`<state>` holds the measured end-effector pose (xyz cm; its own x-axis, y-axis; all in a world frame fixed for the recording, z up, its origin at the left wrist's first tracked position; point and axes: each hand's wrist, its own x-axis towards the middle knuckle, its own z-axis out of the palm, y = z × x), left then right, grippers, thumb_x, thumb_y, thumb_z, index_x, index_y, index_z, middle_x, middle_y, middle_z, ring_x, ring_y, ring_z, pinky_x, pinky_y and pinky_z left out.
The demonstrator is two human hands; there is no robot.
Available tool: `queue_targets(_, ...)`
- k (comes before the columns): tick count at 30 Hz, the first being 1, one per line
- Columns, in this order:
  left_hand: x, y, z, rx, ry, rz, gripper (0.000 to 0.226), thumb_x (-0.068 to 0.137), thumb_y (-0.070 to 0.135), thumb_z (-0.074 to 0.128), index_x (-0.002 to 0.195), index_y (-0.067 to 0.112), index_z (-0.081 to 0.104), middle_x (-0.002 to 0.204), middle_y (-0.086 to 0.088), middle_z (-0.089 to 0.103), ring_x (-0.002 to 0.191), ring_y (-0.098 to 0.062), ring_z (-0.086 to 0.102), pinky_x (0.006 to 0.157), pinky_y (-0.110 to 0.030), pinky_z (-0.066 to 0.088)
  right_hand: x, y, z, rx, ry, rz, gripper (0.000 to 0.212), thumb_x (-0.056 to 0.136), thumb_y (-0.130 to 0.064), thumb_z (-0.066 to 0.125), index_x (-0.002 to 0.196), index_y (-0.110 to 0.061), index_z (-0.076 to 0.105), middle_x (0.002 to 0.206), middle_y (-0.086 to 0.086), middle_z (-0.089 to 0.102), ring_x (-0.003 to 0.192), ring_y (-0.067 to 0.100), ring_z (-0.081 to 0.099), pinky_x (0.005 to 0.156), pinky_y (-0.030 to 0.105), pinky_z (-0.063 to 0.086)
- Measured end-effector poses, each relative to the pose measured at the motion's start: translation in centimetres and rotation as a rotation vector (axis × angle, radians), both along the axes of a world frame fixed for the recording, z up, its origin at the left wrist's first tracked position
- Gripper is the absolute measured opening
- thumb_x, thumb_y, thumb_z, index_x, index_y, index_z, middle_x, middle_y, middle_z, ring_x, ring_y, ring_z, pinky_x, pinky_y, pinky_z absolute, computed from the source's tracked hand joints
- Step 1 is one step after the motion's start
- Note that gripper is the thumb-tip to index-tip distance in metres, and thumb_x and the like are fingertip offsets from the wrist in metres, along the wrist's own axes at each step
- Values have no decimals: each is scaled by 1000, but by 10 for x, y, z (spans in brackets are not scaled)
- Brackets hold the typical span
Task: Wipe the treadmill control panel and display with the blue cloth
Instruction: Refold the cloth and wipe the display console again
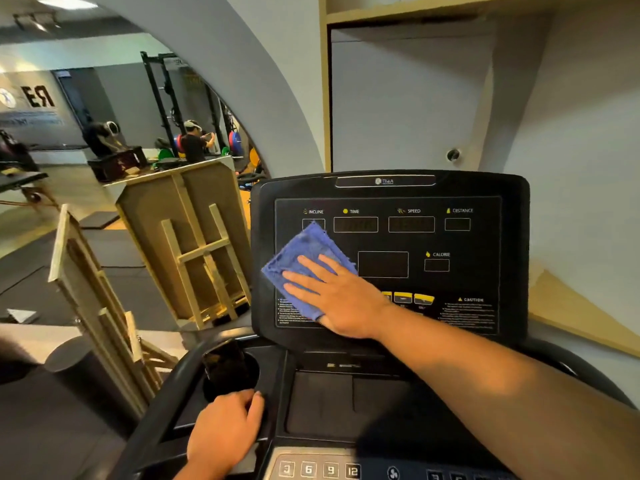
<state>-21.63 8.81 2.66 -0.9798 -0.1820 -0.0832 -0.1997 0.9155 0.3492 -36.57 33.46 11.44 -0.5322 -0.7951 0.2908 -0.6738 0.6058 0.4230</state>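
Observation:
The black treadmill display panel stands upright ahead of me, with dark readouts labelled incline, time, speed, distance and calorie. The blue cloth lies flat against its left side, covering part of the incline readout. My right hand presses on the cloth with fingers spread, palm over the panel's lower left. My left hand rests on the left edge of the lower console, fingers curled over it. Numbered buttons of the lower control panel show at the bottom edge.
A dark phone stands in the left cup holder. Wooden frames lean to the left of the treadmill. A wall mirror reflects gym racks and people. A grey wall and cabinet rise behind the display.

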Motion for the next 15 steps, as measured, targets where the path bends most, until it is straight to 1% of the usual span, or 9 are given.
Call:
queue_targets(1,2,0,0,2,11,-7,42,101,52,41,69,31,57,85,0,73,90,-24,71,76,-36,52,6,18,-5,-33,-2,-22,60,102,-38,36,159,-24,23,168,-1,16,155,25,1,125,48,0)
queue_targets(3,3,1,1,-11,17,-21,42,102,51,40,75,28,62,81,2,72,85,-22,71,75,-35,52,21,55,-14,-139,0,-133,61,100,-35,38,159,-25,24,167,-4,17,155,23,3,125,46,3)
queue_targets(6,4,2,3,-8,25,-38,41,103,50,39,82,28,68,81,4,71,75,-15,64,73,-35,51,44,109,-29,-346,29,-386,68,94,-36,39,159,-25,20,167,-1,19,155,24,3,124,46,4)
queue_targets(8,4,3,4,-4,28,-41,42,104,50,39,83,28,68,80,5,70,72,-13,60,72,-33,49,59,126,-39,-489,32,-570,72,94,-36,41,160,-24,14,168,3,13,155,28,1,123,51,7)
queue_targets(10,4,3,5,-4,22,-37,43,104,50,38,83,27,69,81,5,72,73,-12,62,73,-34,51,64,114,-43,-614,30,-727,72,96,-40,37,160,-19,13,169,6,8,155,33,1,123,56,10)
queue_targets(12,3,3,5,-7,15,-31,44,103,50,38,81,28,69,80,5,73,74,-11,65,75,-34,55,63,80,-38,-764,-15,-860,71,98,-43,30,160,-15,11,168,10,6,154,38,0,122,59,9)
queue_targets(14,2,3,4,-14,8,-30,44,103,49,38,81,28,69,79,5,72,73,-8,65,73,-33,53,60,38,-31,-873,-56,-903,72,98,-46,28,160,-12,14,168,14,7,153,43,1,121,62,9)
queue_targets(15,3,4,5,-18,12,-29,44,104,49,38,81,28,69,78,5,71,71,-7,64,71,-32,51,59,17,-30,-870,-64,-879,72,98,-47,28,159,-11,16,167,15,9,152,45,3,121,62,9)
